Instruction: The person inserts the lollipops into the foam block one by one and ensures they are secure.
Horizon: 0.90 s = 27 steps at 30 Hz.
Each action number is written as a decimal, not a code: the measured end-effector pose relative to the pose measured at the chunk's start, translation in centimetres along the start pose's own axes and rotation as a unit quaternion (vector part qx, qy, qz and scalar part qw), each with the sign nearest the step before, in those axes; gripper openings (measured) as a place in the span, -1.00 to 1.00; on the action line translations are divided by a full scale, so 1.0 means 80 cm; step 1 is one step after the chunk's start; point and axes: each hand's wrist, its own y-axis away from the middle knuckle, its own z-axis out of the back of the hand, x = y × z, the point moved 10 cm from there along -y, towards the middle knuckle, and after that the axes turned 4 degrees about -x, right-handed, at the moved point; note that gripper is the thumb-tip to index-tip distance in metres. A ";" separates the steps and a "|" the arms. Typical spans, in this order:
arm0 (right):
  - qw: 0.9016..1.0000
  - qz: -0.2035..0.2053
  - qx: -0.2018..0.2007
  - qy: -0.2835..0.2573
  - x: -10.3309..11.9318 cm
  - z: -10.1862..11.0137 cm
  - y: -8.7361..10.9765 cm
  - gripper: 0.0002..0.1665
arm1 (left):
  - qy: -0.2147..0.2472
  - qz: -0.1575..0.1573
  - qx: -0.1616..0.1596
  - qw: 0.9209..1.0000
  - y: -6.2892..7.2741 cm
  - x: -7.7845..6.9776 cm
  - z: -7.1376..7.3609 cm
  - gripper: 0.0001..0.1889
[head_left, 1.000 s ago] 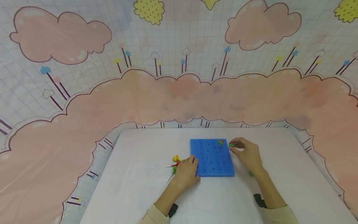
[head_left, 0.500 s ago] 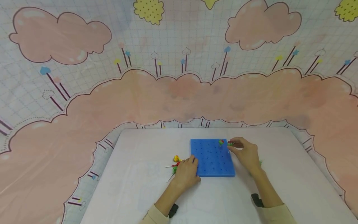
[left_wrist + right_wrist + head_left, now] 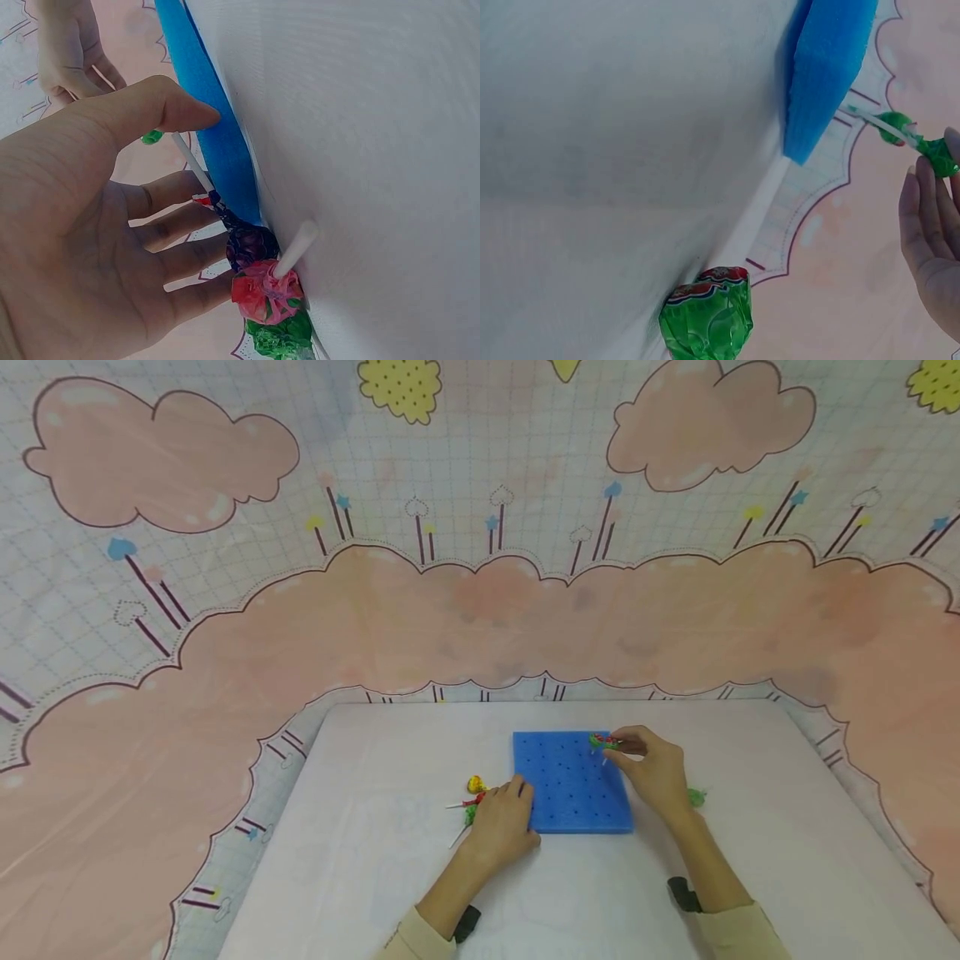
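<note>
My right hand [image 3: 658, 775] pinches a green and red wrapped lollipop [image 3: 611, 743] by its candy head, over the far right corner of the blue perforated foam board [image 3: 566, 789]. Its white stick points down toward the board. Right beside it a similar lollipop [image 3: 595, 740] stands upright in the board. My left hand [image 3: 504, 817] rests at the board's near left edge, fingers relaxed. In the left wrist view its thumb lies by the board's side, and a dark purple lollipop [image 3: 251, 244], a red one [image 3: 262, 292] and a green one [image 3: 279, 337] lie by its fingers.
A yellow lollipop [image 3: 476, 784] lies left of the board, beyond my left hand. Another green lollipop [image 3: 709, 315] lies on the white table [image 3: 360, 827] to the right, partly behind my right wrist in the head view. A patterned cloth [image 3: 480, 627] hangs behind the table.
My right hand has moved left with the lollipop, from beside the board to over its far right corner, next to the standing one. My left hand has stayed in place.
</note>
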 end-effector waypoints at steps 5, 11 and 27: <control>1.000 -0.005 0.004 -0.002 0.000 -0.005 -0.001 -0.64 | 0.000 0.002 0.003 1.000 -0.001 0.000 -0.001 -0.40; 1.000 -0.017 0.016 -0.003 -0.004 -0.012 -0.001 -0.63 | 0.005 0.004 0.010 1.000 -0.001 0.001 -0.001 -0.38; 1.000 -0.010 0.022 -0.010 -0.006 -0.019 -0.002 -0.64 | 0.009 0.010 0.014 1.000 -0.001 0.002 -0.004 -0.38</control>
